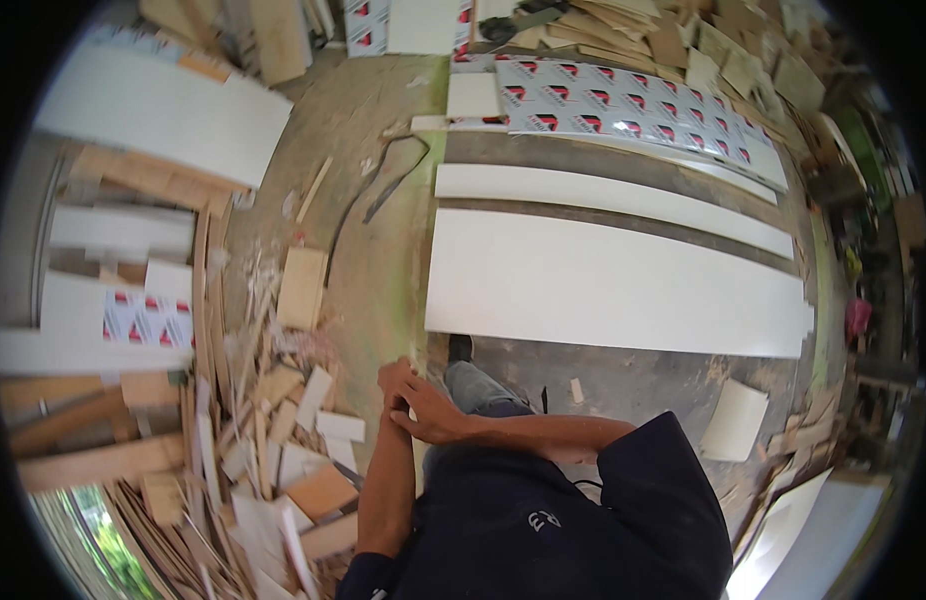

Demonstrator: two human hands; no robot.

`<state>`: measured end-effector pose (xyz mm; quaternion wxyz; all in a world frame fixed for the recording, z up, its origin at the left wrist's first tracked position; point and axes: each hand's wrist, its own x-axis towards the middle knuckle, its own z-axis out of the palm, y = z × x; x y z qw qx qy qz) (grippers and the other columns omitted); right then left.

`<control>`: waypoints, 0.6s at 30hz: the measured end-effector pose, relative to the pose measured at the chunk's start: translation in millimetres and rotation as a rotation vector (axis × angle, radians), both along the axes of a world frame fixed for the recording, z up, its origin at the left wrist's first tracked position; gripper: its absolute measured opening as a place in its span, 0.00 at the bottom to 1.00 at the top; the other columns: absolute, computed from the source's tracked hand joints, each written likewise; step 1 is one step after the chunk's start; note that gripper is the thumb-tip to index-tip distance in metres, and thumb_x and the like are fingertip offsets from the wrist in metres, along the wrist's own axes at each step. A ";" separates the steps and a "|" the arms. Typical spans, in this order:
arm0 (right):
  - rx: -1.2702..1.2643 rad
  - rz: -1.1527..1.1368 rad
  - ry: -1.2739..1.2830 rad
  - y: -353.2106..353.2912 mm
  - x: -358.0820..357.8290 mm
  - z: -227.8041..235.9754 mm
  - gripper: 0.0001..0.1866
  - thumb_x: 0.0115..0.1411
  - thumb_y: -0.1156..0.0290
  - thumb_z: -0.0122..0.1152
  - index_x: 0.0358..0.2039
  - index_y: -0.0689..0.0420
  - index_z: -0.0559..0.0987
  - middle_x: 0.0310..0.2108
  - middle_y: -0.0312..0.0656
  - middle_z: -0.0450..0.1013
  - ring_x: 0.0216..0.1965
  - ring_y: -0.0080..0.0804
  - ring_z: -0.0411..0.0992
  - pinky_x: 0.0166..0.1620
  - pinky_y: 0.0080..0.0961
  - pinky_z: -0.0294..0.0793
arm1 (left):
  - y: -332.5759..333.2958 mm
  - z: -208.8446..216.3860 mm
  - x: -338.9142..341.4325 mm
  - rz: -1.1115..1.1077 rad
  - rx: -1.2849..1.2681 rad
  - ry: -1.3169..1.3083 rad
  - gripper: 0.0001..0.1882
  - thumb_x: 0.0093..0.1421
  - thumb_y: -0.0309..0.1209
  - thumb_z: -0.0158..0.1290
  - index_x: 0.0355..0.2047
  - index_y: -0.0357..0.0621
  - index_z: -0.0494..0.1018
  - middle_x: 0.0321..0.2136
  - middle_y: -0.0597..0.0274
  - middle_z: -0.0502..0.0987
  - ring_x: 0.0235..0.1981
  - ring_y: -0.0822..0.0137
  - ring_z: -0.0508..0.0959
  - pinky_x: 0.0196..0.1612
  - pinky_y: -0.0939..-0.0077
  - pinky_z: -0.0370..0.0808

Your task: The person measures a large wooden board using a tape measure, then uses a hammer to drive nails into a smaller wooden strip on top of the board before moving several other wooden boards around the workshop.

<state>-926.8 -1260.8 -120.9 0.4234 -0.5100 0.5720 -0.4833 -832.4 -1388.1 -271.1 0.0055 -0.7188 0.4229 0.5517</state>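
My left hand [395, 382] is held in front of my body, its fingers curled closed. My right hand [435, 414] reaches across from the right and meets it near the wrist, with its fingers bent and drawn together. Whether either hand holds anything small is hidden by the fingers. Beyond the hands, to the right, a wide white board [613, 280] lies flat on low supports or the floor. A narrower white board [603, 205] lies parallel behind it. Neither hand touches the boards.
Wood offcuts [283, 410] are heaped on the left. A patterned film-covered panel [623, 100] lies at the back right. A black cable [348, 215] runs along the floor [378, 260]. White panels [163, 105] stand at the far left. A loose cream board [735, 420] lies right.
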 end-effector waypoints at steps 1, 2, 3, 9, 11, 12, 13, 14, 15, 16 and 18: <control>-0.018 -0.070 0.035 -18.4 -8.9 -6.4 0.13 0.56 0.70 0.57 0.40 0.59 0.69 0.40 0.52 0.63 0.40 0.52 0.66 0.45 0.40 0.67 | -15.6 17.2 -14.9 -0.197 -0.124 -0.123 0.16 0.54 0.34 0.49 0.26 0.30 0.75 0.24 0.43 0.78 0.25 0.50 0.78 0.32 0.58 0.73; -0.031 -0.114 0.055 -31.3 -7.7 -8.7 0.13 0.56 0.70 0.57 0.40 0.59 0.69 0.40 0.53 0.62 0.39 0.52 0.66 0.45 0.40 0.67 | -25.9 34.1 -17.1 -0.369 -0.249 -0.257 0.17 0.53 0.35 0.49 0.25 0.29 0.75 0.25 0.40 0.78 0.26 0.46 0.78 0.34 0.56 0.74; -0.013 -0.165 0.010 -43.6 -0.6 -11.0 0.12 0.56 0.70 0.57 0.39 0.59 0.69 0.39 0.51 0.63 0.39 0.50 0.66 0.45 0.38 0.67 | -39.8 31.9 -12.6 -0.455 -0.259 -0.270 0.18 0.53 0.37 0.49 0.24 0.29 0.75 0.26 0.38 0.78 0.28 0.44 0.78 0.36 0.56 0.74; 0.136 -0.069 -0.555 -116.6 13.9 -31.2 0.07 0.59 0.69 0.55 0.33 0.59 0.75 0.33 0.41 0.72 0.39 0.32 0.69 0.45 0.29 0.66 | -117.3 -26.7 -18.6 -0.493 -0.271 -0.384 0.22 0.50 0.41 0.50 0.23 0.28 0.75 0.26 0.36 0.78 0.31 0.43 0.79 0.40 0.57 0.74; 0.294 0.041 -0.893 -129.0 3.2 -46.6 0.11 0.62 0.66 0.51 0.30 0.60 0.77 0.30 0.38 0.75 0.37 0.26 0.71 0.45 0.26 0.66 | -137.7 -51.6 -23.8 -0.556 -0.193 -0.335 0.20 0.50 0.40 0.51 0.23 0.29 0.75 0.23 0.41 0.78 0.26 0.50 0.80 0.35 0.60 0.75; 0.363 0.098 -1.067 -131.9 -1.8 -53.8 0.15 0.64 0.63 0.49 0.30 0.60 0.77 0.29 0.37 0.75 0.36 0.24 0.71 0.45 0.25 0.67 | -148.8 -60.9 -34.6 -0.547 -0.080 -0.265 0.18 0.51 0.39 0.51 0.22 0.31 0.75 0.21 0.44 0.78 0.23 0.55 0.80 0.31 0.63 0.76; 0.335 -0.044 -1.166 -133.8 1.1 -63.6 0.17 0.64 0.60 0.49 0.29 0.60 0.77 0.27 0.36 0.75 0.33 0.24 0.71 0.43 0.24 0.68 | -161.8 -72.8 -48.5 -0.579 -0.027 -0.147 0.16 0.51 0.37 0.51 0.22 0.33 0.75 0.19 0.47 0.77 0.21 0.59 0.79 0.28 0.66 0.74; 0.302 -0.187 -1.251 -131.8 12.5 -74.4 0.18 0.65 0.58 0.49 0.28 0.59 0.77 0.26 0.35 0.75 0.31 0.23 0.72 0.41 0.23 0.69 | -171.4 -85.5 -62.4 -0.609 0.030 -0.017 0.14 0.52 0.36 0.51 0.21 0.34 0.75 0.18 0.50 0.77 0.20 0.62 0.78 0.25 0.69 0.73; 0.399 -0.409 -1.074 -129.3 29.9 -99.8 0.17 0.63 0.58 0.50 0.28 0.58 0.78 0.26 0.37 0.75 0.31 0.27 0.72 0.40 0.25 0.70 | -178.3 -98.3 -76.2 -0.642 0.096 0.110 0.13 0.52 0.34 0.51 0.21 0.35 0.74 0.16 0.53 0.76 0.18 0.66 0.77 0.22 0.72 0.72; 0.498 -0.627 -0.889 -127.4 44.7 -129.9 0.17 0.62 0.58 0.51 0.28 0.58 0.78 0.26 0.38 0.75 0.32 0.31 0.73 0.39 0.28 0.70 | -188.3 -113.6 -86.9 -0.669 0.146 0.146 0.10 0.53 0.33 0.51 0.23 0.37 0.74 0.16 0.57 0.75 0.17 0.68 0.76 0.20 0.75 0.70; 0.738 -0.731 0.072 -115.3 55.8 -164.6 0.12 0.58 0.62 0.53 0.28 0.56 0.78 0.27 0.44 0.76 0.34 0.41 0.74 0.39 0.38 0.71 | -211.5 -153.4 -113.8 -0.677 0.249 0.162 0.08 0.55 0.32 0.51 0.29 0.39 0.73 0.18 0.60 0.74 0.17 0.69 0.75 0.18 0.77 0.69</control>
